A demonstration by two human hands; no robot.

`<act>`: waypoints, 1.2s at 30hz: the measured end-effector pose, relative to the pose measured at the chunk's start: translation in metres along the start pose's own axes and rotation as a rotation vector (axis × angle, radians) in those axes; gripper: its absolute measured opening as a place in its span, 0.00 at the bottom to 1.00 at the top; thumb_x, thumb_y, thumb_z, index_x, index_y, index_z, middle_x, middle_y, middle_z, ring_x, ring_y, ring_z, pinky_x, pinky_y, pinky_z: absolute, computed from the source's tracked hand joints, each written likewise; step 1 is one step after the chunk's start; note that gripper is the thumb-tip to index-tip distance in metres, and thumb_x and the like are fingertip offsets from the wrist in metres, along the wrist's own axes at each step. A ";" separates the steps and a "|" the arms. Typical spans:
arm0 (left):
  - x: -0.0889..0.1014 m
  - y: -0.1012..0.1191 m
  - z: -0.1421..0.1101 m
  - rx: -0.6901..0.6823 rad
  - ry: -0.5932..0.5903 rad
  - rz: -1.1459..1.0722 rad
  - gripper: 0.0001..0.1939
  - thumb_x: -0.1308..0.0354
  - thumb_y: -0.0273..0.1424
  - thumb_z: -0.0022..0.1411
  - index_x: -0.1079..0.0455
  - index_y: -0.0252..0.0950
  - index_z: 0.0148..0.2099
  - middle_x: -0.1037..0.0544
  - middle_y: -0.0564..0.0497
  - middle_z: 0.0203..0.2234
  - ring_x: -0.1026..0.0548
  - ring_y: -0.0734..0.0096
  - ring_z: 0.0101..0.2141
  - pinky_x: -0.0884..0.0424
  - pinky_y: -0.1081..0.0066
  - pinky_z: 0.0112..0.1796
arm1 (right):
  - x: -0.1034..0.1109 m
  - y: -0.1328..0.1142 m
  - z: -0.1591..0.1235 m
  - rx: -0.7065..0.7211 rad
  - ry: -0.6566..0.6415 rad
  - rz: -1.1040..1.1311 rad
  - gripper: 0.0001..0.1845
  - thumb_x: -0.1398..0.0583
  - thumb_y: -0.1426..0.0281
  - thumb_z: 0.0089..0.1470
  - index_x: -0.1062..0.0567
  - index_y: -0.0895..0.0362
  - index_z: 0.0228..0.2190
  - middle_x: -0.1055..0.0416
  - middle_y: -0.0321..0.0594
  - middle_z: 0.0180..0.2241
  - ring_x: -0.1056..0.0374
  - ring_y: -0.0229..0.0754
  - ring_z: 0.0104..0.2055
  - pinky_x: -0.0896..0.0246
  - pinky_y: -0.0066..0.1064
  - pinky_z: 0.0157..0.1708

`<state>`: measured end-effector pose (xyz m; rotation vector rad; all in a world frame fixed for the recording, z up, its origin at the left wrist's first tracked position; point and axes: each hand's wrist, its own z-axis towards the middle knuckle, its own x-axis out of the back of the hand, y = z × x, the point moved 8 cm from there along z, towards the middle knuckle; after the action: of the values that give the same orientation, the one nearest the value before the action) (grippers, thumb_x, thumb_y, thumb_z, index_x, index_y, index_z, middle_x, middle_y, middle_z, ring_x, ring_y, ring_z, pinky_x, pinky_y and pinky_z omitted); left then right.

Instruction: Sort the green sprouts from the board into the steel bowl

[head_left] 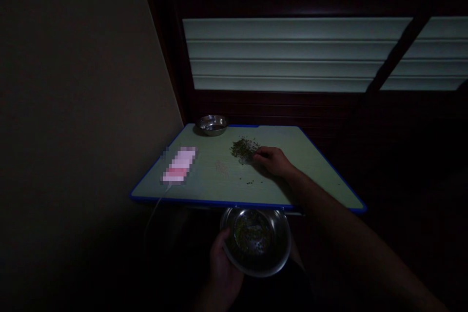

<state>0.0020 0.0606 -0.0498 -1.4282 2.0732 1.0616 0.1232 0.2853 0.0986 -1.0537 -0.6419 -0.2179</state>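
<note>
My left hand (224, 265) grips the rim of a round metal bowl (281, 253) below the table's front edge, thumb over the rim. Small green grains that look like mung beans (241, 229) lie in the bowl. A loose pile of the same green beans (240, 147) is spread on the pale tabletop. My right hand (272, 160) reaches in from the right and touches the pile's right side. Its fingers are pinched together; what they hold, if anything, is too small and dark to make out.
The pale table (204, 187) has a blue edge. A second metal bowl (212, 126) stands at its back left. A blurred-out phone-like object (180, 165) with a cable (155, 209) lies at the left. A few stray beans (250, 183) lie nearer the front. A wall (91, 83) rises on the left.
</note>
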 end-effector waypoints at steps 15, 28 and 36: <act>0.000 -0.002 0.002 0.001 -0.051 -0.014 0.12 0.45 0.32 0.58 0.22 0.32 0.37 0.17 0.42 0.34 0.20 0.56 0.38 0.29 0.57 0.46 | 0.004 0.005 -0.003 -0.066 0.028 0.060 0.15 0.40 0.60 0.45 0.25 0.59 0.24 0.30 0.36 0.22 0.38 0.37 0.26 0.44 0.30 0.29; -0.002 0.000 -0.001 -0.005 -0.025 -0.005 0.12 0.45 0.32 0.58 0.22 0.33 0.36 0.17 0.44 0.32 0.21 0.57 0.37 0.29 0.58 0.46 | -0.011 -0.005 -0.010 -0.111 -0.189 0.247 0.15 0.35 0.61 0.41 0.23 0.61 0.26 0.27 0.40 0.25 0.35 0.38 0.28 0.39 0.32 0.31; -0.001 0.001 0.000 -0.011 -0.027 -0.004 0.12 0.44 0.32 0.57 0.22 0.31 0.37 0.17 0.42 0.33 0.21 0.58 0.36 0.29 0.59 0.45 | -0.021 -0.016 -0.014 -0.108 -0.298 0.299 0.19 0.34 0.57 0.41 0.23 0.61 0.28 0.26 0.39 0.26 0.36 0.36 0.27 0.41 0.29 0.29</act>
<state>0.0013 0.0614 -0.0494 -1.4150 2.0485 1.0860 0.1045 0.2624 0.0933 -1.2846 -0.7343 0.1702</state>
